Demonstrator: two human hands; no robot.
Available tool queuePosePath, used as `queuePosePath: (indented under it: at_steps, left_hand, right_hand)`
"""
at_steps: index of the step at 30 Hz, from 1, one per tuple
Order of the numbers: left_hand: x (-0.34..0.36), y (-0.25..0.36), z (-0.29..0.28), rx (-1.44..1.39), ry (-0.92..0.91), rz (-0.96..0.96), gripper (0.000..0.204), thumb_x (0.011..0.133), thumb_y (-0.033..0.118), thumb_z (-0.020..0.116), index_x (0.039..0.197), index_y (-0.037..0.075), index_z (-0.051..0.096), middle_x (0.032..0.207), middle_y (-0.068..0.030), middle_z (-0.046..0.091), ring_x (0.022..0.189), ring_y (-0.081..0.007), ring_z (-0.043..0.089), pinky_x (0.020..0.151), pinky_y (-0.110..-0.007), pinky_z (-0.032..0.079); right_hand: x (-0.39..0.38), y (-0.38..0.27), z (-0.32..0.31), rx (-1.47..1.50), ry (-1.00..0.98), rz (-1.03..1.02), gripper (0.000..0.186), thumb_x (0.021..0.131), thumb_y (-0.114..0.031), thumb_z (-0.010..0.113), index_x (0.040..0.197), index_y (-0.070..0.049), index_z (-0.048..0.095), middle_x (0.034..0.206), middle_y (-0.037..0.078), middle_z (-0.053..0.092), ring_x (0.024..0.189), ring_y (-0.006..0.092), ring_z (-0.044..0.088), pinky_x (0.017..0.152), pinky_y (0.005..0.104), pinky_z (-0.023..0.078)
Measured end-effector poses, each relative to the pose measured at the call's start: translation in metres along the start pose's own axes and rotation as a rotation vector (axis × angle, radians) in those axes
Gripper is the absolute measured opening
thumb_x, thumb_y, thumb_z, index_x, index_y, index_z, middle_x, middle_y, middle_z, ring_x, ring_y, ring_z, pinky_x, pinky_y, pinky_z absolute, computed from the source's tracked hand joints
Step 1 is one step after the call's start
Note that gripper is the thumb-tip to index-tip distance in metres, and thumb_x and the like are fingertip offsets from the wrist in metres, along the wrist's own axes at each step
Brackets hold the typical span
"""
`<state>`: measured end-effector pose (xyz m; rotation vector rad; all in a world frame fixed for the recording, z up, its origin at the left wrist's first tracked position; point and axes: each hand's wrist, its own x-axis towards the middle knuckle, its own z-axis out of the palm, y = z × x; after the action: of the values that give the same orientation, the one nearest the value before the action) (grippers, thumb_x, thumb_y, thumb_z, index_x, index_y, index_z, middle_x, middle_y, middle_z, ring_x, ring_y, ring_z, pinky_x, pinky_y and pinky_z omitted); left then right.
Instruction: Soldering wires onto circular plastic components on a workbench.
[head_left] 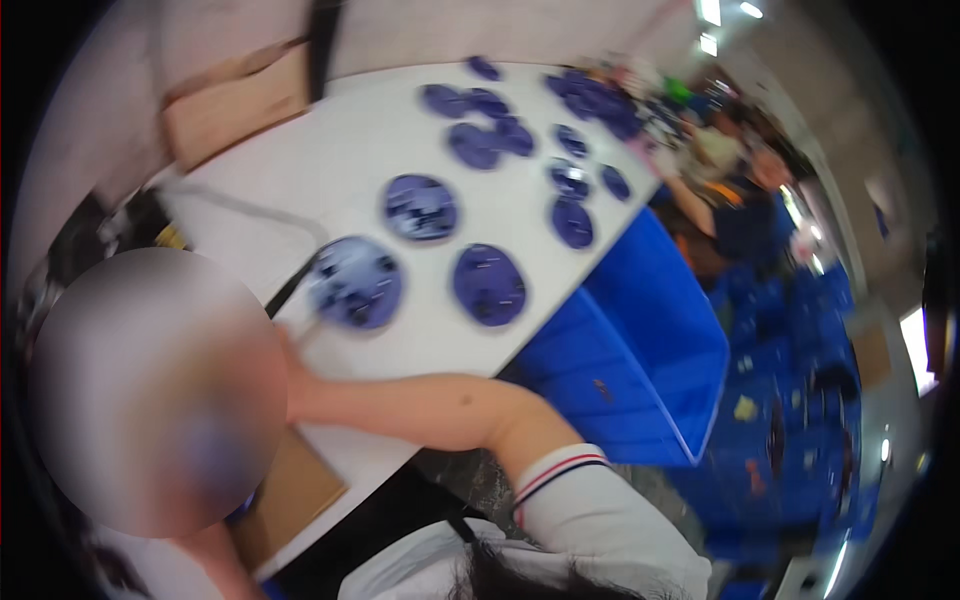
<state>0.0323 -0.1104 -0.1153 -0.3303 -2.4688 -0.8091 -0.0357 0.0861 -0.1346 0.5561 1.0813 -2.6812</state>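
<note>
"Pale wall point(420, 30) behind, white bench point(330, 150) running up toward it. Where are the pieces?"

"Glossy purple discs point(420, 208), spaced apart on the near part of the bench and bunched toward the far end. The nearest disc point(357, 283) lies just beyond the right forearm point(400, 408)."

"And the hands?"

"Both blurred out at the left. I can't tell whether they grasp anything or are released. A bluish smudge shows there, nothing I could name."

"So which step is it?"

"My guess: a piece being handled close in, over the near left of the bench, since both forearms run to the same spot. The left forearm point(215, 560) comes up from the lower edge."

"What would a move to another disc call for?"

"A short reach up and right, I'd judge, low over the bench, minding the dark strip point(290, 285) beside the nearest disc."

"Edges?"

"The bench's right edge slants up beside an open blue crate point(570, 370); one disc point(572, 222) lies near that edge, so a sideways nudge could tip it off. Roomier on the left: bare white surface between the discs and the cardboard box point(240, 110). A co-worker point(745, 205) is well apart, past the far right end."
</note>
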Motion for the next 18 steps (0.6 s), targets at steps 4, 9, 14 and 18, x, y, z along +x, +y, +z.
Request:
queuePosePath:
  at_steps: [4, 9, 14, 18]
  left_hand:
    - [-0.001, -0.004, 0.015, -0.087, -0.067, 0.004, 0.004, 0.077, 0.004, 0.065, 0.081, 0.004, 0.063, 0.071, -0.0031, 0.056, 0.064, -0.0152, 0.045, 0.074, -0.027, 0.038]
    - [-0.005, -0.016, 0.023, -0.086, -0.05, 0.03, 0.005, 0.082, 0.006, 0.063, 0.085, 0.002, 0.063, 0.076, -0.0034, 0.057, 0.069, -0.0146, 0.049, 0.068, -0.025, 0.04]
    - [-0.007, -0.03, 0.02, -0.072, -0.037, 0.023, 0.006, 0.083, 0.008, 0.063, 0.086, 0.002, 0.063, 0.077, -0.0038, 0.059, 0.07, -0.0149, 0.05, 0.069, -0.025, 0.041]
    - [-0.006, -0.03, 0.023, -0.07, -0.033, 0.03, 0.007, 0.083, 0.009, 0.063, 0.085, 0.002, 0.063, 0.078, -0.0041, 0.06, 0.07, -0.0152, 0.05, 0.069, -0.025, 0.041]
  right_hand:
    - [-0.007, -0.016, -0.009, 0.098, -0.014, -0.111, 0.012, 0.075, -0.021, 0.051, 0.068, -0.011, 0.048, 0.051, 0.0, 0.038, 0.038, 0.0062, 0.02, 0.036, 0.0209, 0.014]
    - [-0.008, -0.019, -0.014, 0.106, -0.027, -0.102, 0.013, 0.075, -0.021, 0.05, 0.068, -0.011, 0.047, 0.051, 0.0, 0.038, 0.038, 0.0062, 0.02, 0.036, 0.0213, 0.013]
    - [-0.004, -0.014, -0.008, 0.097, -0.053, -0.088, 0.014, 0.076, -0.022, 0.049, 0.067, -0.011, 0.046, 0.051, 0.001, 0.038, 0.038, 0.0066, 0.02, 0.036, 0.022, 0.013]
    - [-0.004, -0.014, -0.009, 0.105, -0.042, -0.082, 0.015, 0.076, -0.022, 0.049, 0.067, -0.01, 0.046, 0.05, 0.001, 0.037, 0.037, 0.0069, 0.019, 0.036, 0.0226, 0.013]
